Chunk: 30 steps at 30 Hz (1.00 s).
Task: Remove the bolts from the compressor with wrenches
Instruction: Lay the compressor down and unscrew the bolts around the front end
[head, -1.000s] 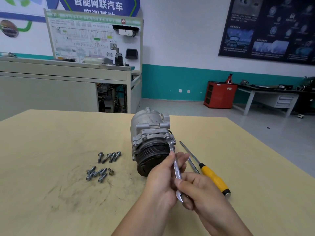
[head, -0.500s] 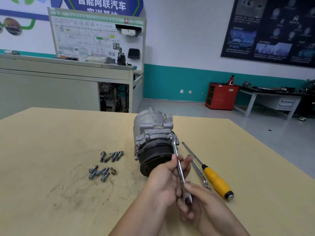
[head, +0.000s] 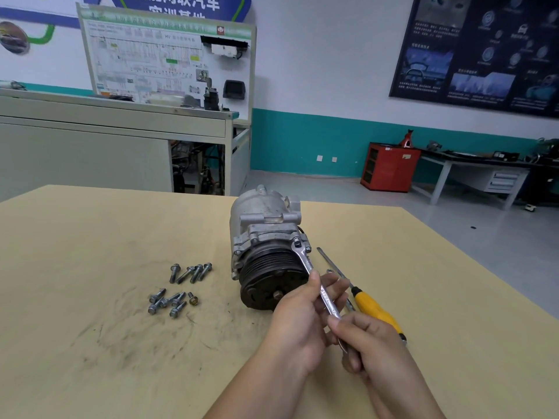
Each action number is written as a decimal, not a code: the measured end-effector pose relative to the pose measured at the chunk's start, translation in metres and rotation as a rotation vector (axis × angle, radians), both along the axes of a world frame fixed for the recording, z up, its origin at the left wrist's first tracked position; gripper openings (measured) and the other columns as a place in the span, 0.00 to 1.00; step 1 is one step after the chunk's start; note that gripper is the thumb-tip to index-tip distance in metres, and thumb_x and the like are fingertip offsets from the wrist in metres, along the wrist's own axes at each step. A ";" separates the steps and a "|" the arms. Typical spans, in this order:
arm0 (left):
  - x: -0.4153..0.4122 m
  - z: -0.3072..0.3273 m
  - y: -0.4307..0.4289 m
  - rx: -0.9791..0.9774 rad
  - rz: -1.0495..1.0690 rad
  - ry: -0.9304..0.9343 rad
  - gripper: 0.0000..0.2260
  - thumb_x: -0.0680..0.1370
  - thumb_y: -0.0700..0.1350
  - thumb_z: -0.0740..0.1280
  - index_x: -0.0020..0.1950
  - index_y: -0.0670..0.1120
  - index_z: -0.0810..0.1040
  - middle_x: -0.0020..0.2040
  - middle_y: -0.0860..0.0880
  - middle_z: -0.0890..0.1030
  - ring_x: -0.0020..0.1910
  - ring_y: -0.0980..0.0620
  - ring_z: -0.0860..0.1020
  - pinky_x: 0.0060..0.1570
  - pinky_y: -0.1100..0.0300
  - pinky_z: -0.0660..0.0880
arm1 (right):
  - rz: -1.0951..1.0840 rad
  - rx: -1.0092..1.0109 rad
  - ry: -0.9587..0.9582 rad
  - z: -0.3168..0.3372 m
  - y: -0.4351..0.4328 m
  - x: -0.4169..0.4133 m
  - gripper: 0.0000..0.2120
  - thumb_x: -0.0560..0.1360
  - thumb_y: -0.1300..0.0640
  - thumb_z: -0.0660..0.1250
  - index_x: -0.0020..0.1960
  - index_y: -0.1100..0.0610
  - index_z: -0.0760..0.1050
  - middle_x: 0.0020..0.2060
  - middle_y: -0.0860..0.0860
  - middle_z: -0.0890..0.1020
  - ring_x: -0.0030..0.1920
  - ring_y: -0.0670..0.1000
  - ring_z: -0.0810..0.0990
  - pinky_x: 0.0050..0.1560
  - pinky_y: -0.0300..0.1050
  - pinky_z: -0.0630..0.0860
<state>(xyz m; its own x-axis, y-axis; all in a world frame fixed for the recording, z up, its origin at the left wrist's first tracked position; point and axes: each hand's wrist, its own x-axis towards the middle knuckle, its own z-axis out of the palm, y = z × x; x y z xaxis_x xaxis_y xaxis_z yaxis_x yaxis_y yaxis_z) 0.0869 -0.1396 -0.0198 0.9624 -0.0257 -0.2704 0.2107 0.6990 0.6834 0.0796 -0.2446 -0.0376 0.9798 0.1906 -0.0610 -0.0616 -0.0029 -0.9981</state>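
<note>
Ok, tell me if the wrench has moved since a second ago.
Yes: the wrench swung its lower end right, toward the yellow screwdriver, pivoting on the compressor.

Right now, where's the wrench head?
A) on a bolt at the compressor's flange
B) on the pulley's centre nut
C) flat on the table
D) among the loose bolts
A: the wrench sits on a bolt at the compressor flange, left hand and right hand gripping its shaft.

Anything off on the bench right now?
Nothing broken or spilled. Loose bolts lie in two clusters left of the compressor; the table near them is smudged dark. The wrench sits on a bolt at the compressor's flange.
</note>
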 end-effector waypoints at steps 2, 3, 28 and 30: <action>0.000 0.000 -0.001 0.003 -0.011 -0.013 0.13 0.80 0.52 0.59 0.45 0.46 0.78 0.41 0.50 0.85 0.42 0.55 0.81 0.38 0.59 0.73 | -0.060 -0.119 -0.122 0.001 0.000 -0.003 0.20 0.73 0.61 0.68 0.23 0.56 0.71 0.19 0.53 0.67 0.19 0.46 0.62 0.21 0.33 0.61; 0.001 0.001 -0.001 0.002 -0.016 -0.019 0.13 0.81 0.52 0.58 0.45 0.46 0.77 0.42 0.49 0.86 0.43 0.54 0.81 0.40 0.58 0.73 | -0.087 -0.172 -0.185 0.003 0.000 -0.005 0.18 0.73 0.60 0.68 0.24 0.56 0.71 0.17 0.51 0.67 0.19 0.46 0.63 0.22 0.32 0.62; -0.005 0.012 -0.005 -0.230 0.071 -0.016 0.14 0.77 0.51 0.62 0.38 0.42 0.76 0.26 0.50 0.77 0.26 0.53 0.78 0.15 0.68 0.64 | 0.227 0.433 0.288 0.029 0.003 -0.013 0.10 0.64 0.57 0.66 0.28 0.61 0.72 0.16 0.50 0.59 0.15 0.45 0.57 0.19 0.37 0.59; -0.005 0.012 -0.004 -0.181 0.103 -0.009 0.14 0.75 0.52 0.65 0.39 0.42 0.77 0.25 0.50 0.76 0.26 0.54 0.77 0.18 0.68 0.66 | 0.224 0.386 0.241 0.029 0.005 -0.015 0.09 0.61 0.56 0.67 0.27 0.61 0.72 0.16 0.50 0.58 0.15 0.45 0.56 0.20 0.36 0.57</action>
<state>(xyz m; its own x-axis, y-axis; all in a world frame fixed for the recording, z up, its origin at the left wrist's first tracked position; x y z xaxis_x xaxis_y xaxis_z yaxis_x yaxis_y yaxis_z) 0.0823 -0.1434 -0.0076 0.9649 0.0257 -0.2615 0.1259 0.8281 0.5462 0.0650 -0.2396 -0.0085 0.8790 0.4476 -0.1643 -0.3305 0.3237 -0.8866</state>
